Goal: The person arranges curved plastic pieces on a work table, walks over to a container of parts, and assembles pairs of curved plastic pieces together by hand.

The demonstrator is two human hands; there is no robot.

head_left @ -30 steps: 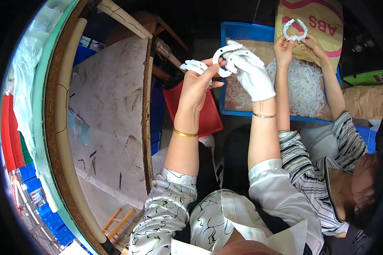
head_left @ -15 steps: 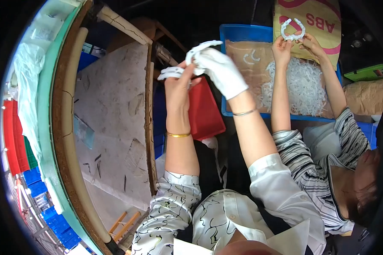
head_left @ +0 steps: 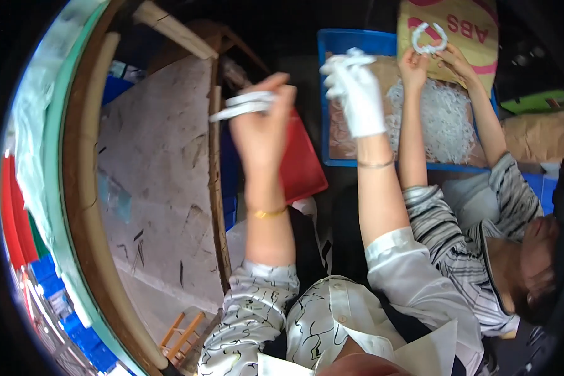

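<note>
My left hand (head_left: 260, 131), bare and smeared by motion, is closed on a few white curved plastic pieces (head_left: 241, 103) that stick out toward the board at left. Beside it, apart, my right hand (head_left: 360, 103) wears a white glove and hangs over the left side of the blue tray (head_left: 324, 100). Its fingers are curled round another white plastic piece (head_left: 360, 57), white against white, so the exact grip is hard to see. Farther right, a co-worker's two hands (head_left: 429, 66) hold a white open ring-shaped piece (head_left: 427, 47).
A heap of white plastic pieces (head_left: 442, 125) fills the tray's right part, over brown cardboard. Below my hands stands a red bin (head_left: 304, 156). A worn board (head_left: 163, 156) with a wooden edge borders the left. A yellowish printed sack (head_left: 476, 47) lies at the tray's far side.
My hands have come apart. The gloved right hand has moved right over the tray with a white piece; the left still holds its pieces, slightly left of before.
</note>
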